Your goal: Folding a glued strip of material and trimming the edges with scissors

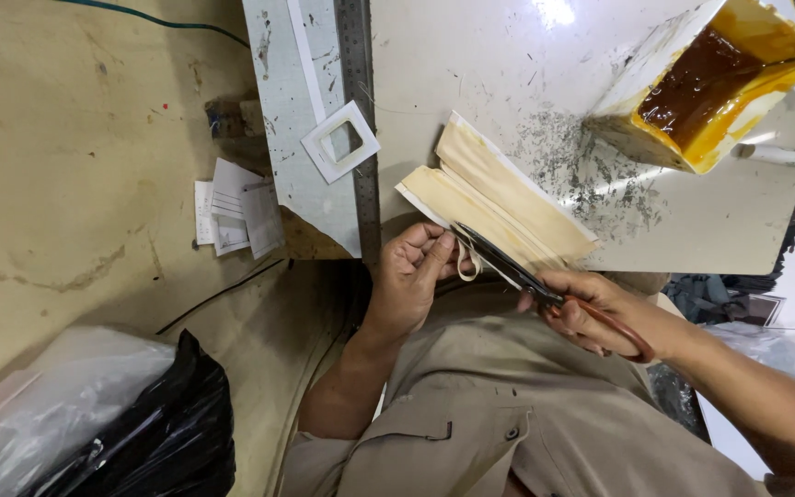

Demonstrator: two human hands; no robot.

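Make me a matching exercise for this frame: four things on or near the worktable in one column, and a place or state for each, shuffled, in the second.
Things:
1. scissors
2. square white frame
3. tilted container
4. black bag

Places or states:
A. lies beside the metal ruler
B. holds amber liquid
C. held in the right hand, blades at the cream fabric piece
D. on the floor, lower left

Pairs: 1-C, 2-A, 3-B, 4-D

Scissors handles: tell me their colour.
Reddish-brown, on the scissors in the right hand; the head view shows it best.
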